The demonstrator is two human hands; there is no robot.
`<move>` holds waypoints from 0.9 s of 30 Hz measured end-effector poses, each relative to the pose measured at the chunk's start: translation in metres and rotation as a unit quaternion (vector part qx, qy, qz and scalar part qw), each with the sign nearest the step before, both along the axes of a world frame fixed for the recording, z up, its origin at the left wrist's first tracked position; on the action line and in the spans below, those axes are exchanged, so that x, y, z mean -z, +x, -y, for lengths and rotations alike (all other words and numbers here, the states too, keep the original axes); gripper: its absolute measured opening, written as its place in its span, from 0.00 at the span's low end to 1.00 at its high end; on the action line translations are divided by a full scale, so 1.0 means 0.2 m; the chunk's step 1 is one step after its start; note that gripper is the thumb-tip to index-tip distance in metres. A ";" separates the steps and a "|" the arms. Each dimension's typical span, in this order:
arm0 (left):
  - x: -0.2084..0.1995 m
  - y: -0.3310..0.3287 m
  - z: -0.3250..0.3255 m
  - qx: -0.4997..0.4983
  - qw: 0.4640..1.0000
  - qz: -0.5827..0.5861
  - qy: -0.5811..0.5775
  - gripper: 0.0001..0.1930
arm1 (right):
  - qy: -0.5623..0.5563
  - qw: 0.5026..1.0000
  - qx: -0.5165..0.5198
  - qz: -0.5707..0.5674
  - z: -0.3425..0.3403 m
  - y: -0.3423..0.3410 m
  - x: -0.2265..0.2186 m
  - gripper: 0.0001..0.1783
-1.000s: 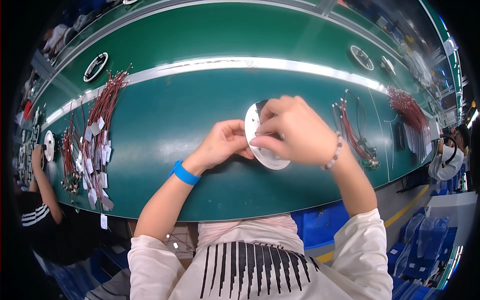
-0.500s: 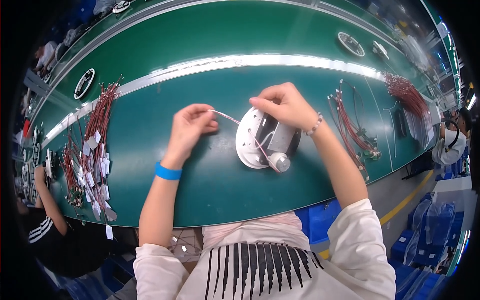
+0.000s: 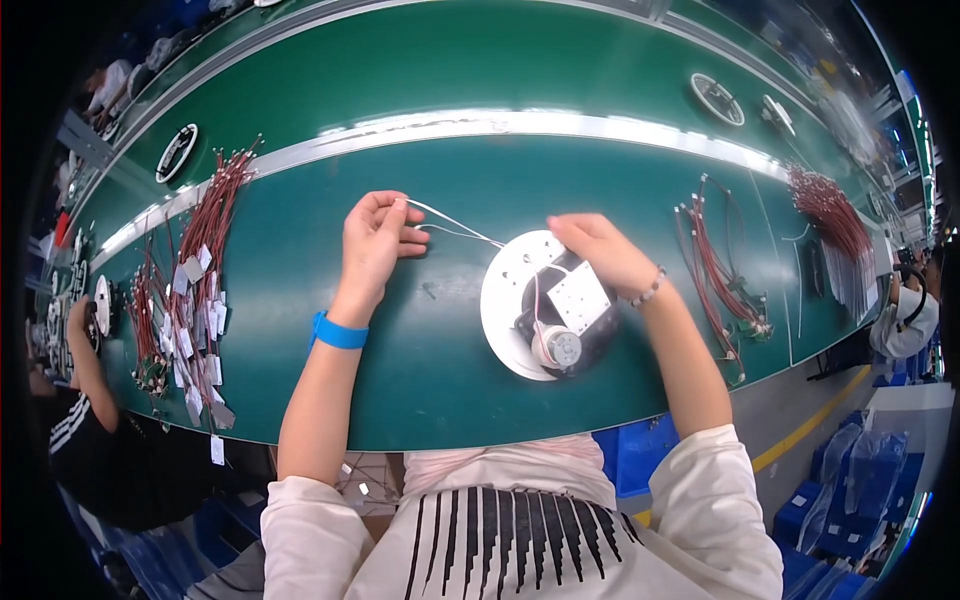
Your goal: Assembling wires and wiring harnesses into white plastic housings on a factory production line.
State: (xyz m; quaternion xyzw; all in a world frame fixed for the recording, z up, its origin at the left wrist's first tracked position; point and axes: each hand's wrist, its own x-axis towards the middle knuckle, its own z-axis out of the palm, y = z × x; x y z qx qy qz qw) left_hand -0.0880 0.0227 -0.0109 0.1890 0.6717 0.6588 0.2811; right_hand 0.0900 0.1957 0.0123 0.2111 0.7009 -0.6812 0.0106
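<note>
Green desk (image 3: 300, 330): bundle of red wire harnesses with white tags (image 3: 190, 290) lying at far left. Left hand (image 3: 372, 240) pinches thin white wires (image 3: 455, 228) leading right to a round white disc assembly with square plate and small silver motor (image 3: 545, 305), desk centre. Right hand (image 3: 605, 255) rests fingers-down on the disc's upper edge; grip cannot be told.

Open green table (image 3: 440, 390) is lying between the red wire bundles (image 3: 190, 290) crowding the left and more red wires (image 3: 715, 275) blocking the right, with the white round disc (image 3: 520, 300) sitting centre.
</note>
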 end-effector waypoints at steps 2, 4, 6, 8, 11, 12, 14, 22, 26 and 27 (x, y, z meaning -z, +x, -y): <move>0.03 -0.01 0.02 0.000 1.000 -0.005 0.005 0.09 | -0.038 0.997 0.058 -0.016 0.05 0.02 0.03 0.16; 0.05 0.00 0.01 0.013 0.999 0.011 0.034 0.09 | -0.027 0.994 0.107 0.000 0.08 0.05 0.03 0.15; 0.04 -0.01 0.02 0.044 0.999 0.014 0.021 0.11 | -0.057 0.994 0.079 -0.057 0.03 0.07 0.15 0.12; 0.00 -0.04 0.04 0.019 0.999 -0.014 0.028 0.12 | -0.049 0.990 0.104 -0.083 0.05 0.08 0.17 0.12; 0.02 -0.25 0.20 -0.095 0.960 -0.263 -0.010 0.11 | -0.078 0.978 0.163 -0.103 0.11 0.08 0.18 0.14; -0.03 -0.29 0.25 -0.162 0.898 -0.400 -0.083 0.09 | -0.048 0.974 0.188 -0.114 0.09 0.09 0.21 0.15; -0.06 -0.49 0.48 -0.229 0.754 -0.578 -0.212 0.10 | -0.052 0.973 0.190 -0.123 0.12 0.08 0.18 0.15; -0.10 -0.82 1.05 -0.314 0.655 -0.433 -0.533 0.13 | -0.029 0.972 0.186 -0.140 0.11 0.06 0.16 0.17; -0.10 -0.89 1.14 -0.266 0.713 -0.438 -0.479 0.08 | -0.022 0.973 0.182 -0.137 0.08 0.07 0.20 0.17; -0.13 -0.91 1.16 -0.229 0.728 -0.425 -0.486 0.08 | -0.019 0.975 0.172 -0.139 0.07 0.07 0.21 0.17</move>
